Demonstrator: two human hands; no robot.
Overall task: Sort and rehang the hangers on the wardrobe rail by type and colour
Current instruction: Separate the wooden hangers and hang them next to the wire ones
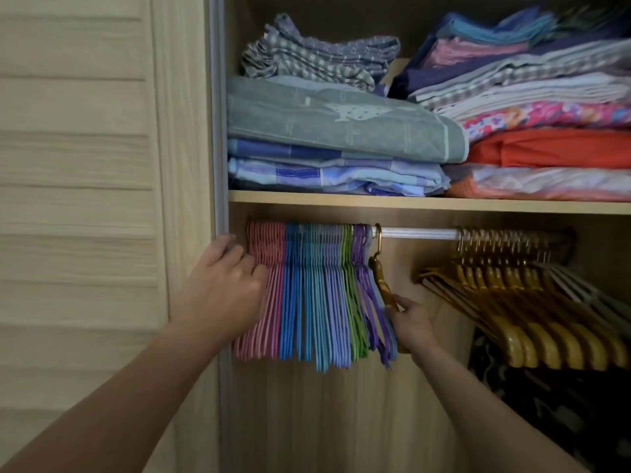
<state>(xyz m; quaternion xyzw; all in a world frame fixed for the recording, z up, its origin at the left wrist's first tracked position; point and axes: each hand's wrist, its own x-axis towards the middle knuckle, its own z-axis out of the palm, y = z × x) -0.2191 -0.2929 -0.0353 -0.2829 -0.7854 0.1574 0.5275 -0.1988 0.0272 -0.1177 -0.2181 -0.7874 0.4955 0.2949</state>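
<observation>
A metal rail runs under the wardrobe shelf. On its left end hang thin plastic hangers packed by colour: pink, blue, green, purple. One wooden hanger with a gold hook hangs right beside the purple ones. My right hand pinches its lower arm. My left hand rests against the left side of the pink hangers, fingers loosely bent. Several more wooden hangers hang together at the rail's right end, with pale hangers behind them.
The shelf above carries stacks of folded linen and fabrics. A slatted wardrobe door stands at the left. Dark patterned cloth sits below the wooden hangers. A bare stretch of rail lies between the two groups.
</observation>
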